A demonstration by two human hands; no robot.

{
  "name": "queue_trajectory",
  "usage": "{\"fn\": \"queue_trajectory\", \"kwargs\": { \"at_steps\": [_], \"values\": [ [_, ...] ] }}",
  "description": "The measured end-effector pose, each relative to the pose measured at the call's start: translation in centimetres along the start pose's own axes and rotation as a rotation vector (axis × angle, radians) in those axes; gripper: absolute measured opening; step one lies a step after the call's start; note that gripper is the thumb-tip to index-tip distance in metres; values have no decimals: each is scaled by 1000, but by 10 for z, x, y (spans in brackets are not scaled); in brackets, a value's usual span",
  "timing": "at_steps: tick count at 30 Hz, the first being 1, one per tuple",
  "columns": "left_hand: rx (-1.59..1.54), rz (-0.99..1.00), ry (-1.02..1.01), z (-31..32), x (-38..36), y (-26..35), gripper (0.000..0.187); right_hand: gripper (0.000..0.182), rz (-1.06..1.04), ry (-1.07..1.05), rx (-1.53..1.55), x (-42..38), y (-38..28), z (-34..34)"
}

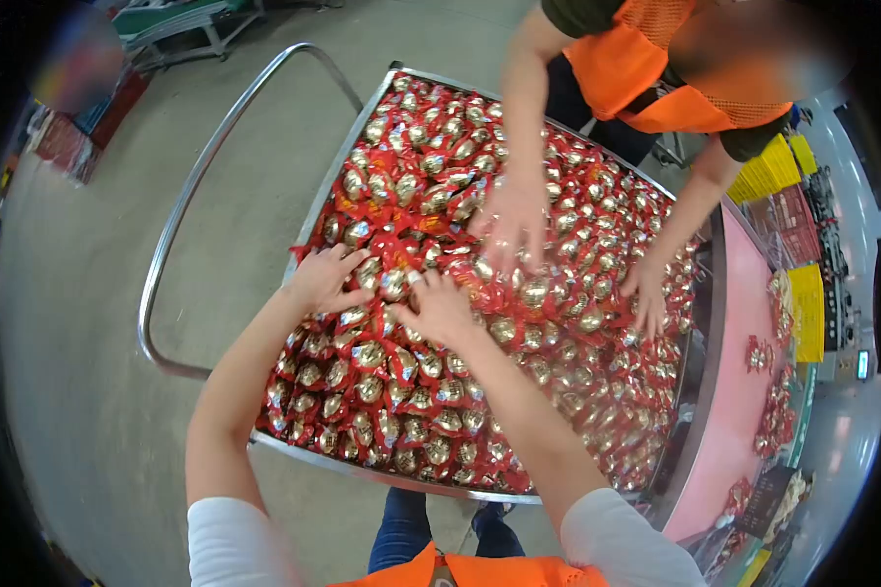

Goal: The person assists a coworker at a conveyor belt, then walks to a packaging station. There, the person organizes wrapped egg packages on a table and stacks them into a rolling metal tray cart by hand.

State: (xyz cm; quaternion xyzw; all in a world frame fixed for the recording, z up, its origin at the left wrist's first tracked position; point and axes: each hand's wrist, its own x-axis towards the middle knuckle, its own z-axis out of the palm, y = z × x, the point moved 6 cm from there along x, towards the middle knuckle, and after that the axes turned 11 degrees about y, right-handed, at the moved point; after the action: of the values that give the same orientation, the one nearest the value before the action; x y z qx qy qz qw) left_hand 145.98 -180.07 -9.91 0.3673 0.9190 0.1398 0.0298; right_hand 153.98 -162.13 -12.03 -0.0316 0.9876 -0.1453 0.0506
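Note:
A metal-rimmed cart [362,468] is filled with candies [367,357] in gold and red twist wrappers. My left hand [325,281] rests on the candies near the cart's left edge, its fingers and thumb apart. To its right, my right hand [442,311] lies on the pile with the fingers forward and the thumb out to the side. Both hands touch the wrappers, and neither appears to grip a candy. Some fingertips are partly hidden among the wrappers.
Across the cart, a co-worker in an orange vest [622,59] has one blurred hand [514,223] and another hand [646,292] over the candies. A bent metal handle [181,210] sticks out left. A pink conveyor belt [729,391] with loose candies [775,416] runs along the right.

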Motion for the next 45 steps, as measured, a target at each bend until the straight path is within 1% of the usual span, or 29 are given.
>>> {"fn": "queue_trajectory", "kwargs": {
  "at_steps": [1, 3, 5, 6, 7, 9, 11, 12, 13, 15, 17, 19, 20, 21, 23, 24, 25, 26, 27, 30, 32, 33, 35, 36, 38, 40, 41, 43, 45],
  "values": [
    [-11, 33, 60, -4, -1, 3, 66, 73, -9, 70, -19, -5, -3, -3],
    [-34, -73, 80, 14, 7, -6, 62, 62, 34, 132, 41, -2, -4, 0],
    [1, -55, 86, 18, 15, -3, 51, 51, 86, -58, 120, 12, 0, 3],
    [-26, -30, 94, 22, 14, -4, 52, 35, -28, 199, 136, 4, 1, 5],
    [26, -43, 34, 24, 12, -5, 55, 32, 55, 210, 84, -3, 1, -11],
    [142, 31, 8, 29, 17, -3, 58, 38, 55, 237, 134, -11, 3, -12],
    [283, 74, 3, 24, 18, 0, 63, 69, 88, -16, 186, -9, 4, -7],
    [358, 68, 29, 21, 17, -1, 65, 79, 41, 141, 197, -14, 6, 0],
    [353, 30, 83, 15, 15, -1, 64, 83, -57, 174, 302, -27, 7, -10],
    [344, 15, 141, 18, 11, 8, 64, 83, -182, 396, 504, -67, 22, -30],
    [386, -26, 351, 15, 3, 23, 62, 78, -248, 315, 593, -121, 59, -71],
    [319, 100, 422, 48, 10, 44, 59, 65, -262, 513, 457, -205, 115, -137],
    [216, 133, 369, 34, 21, 117, 57, 54, -243, 618, 413, -254, 152, -168],
    [161, 57, 251, 55, 34, 145, 54, 57, -202, 637, 388, -302, 195, -199],
    [-7, 167, 299, 52, 57, 283, 52, 54, -2, 662, 218, -408, 298, -245],
    [-90, 236, 284, 53, 68, 353, 52, 46, 311, 749, 445, -470, 351, -281],
    [-171, 306, 271, 55, 78, 423, 52, 40, 251, 831, -134, -527, 423, -252],
    [-200, 388, 277, 53, 84, 499, 54, 38, 340, 816, -35, -585, 494, -265],
    [-228, 464, 285, 56, 84, 569, 56, 35, 581, 845, -37, -637, 542, -295],
    [-230, 617, 225, 102, 97, 748, 61, 42, 937, 836, -531, -772, 719, -340],
    [-194, 654, 198, 140, 105, 851, 61, 62, 1133, 895, -496, -847, 810, -371],
    [-180, 636, 147, 168, 111, 889, 61, 62, 1136, 904, -485, -871, 840, -384],
    [-156, 618, 96, 190, 117, 949, 61, 79, 1187, 910, -669, -913, 889, -414],
    [-86, 602, 100, 190, 117, 974, 62, 99, 1225, 786, -703, -925, 919, -422],
    [-3, 570, 98, 201, 123, 995, 62, 103, 1196, 725, -705, -941, 962, -442],
    [-170, 547, 152, 204, 126, 982, 66, 108, 1156, 691, -690, -945, 1003, -443],
    [-156, 538, 144, 208, 127, 979, 66, 108, 1151, 687, -672, -943, 1019, -436],
    [-106, 537, 152, 208, 126, 985, 66, 99, 1138, 692, -372, -936, 1039, -427],
    [-114, 542, 151, 208, 126, 985, 66, 69, 1051, 677, -569, -915, 1036, -410]
  ]
}}
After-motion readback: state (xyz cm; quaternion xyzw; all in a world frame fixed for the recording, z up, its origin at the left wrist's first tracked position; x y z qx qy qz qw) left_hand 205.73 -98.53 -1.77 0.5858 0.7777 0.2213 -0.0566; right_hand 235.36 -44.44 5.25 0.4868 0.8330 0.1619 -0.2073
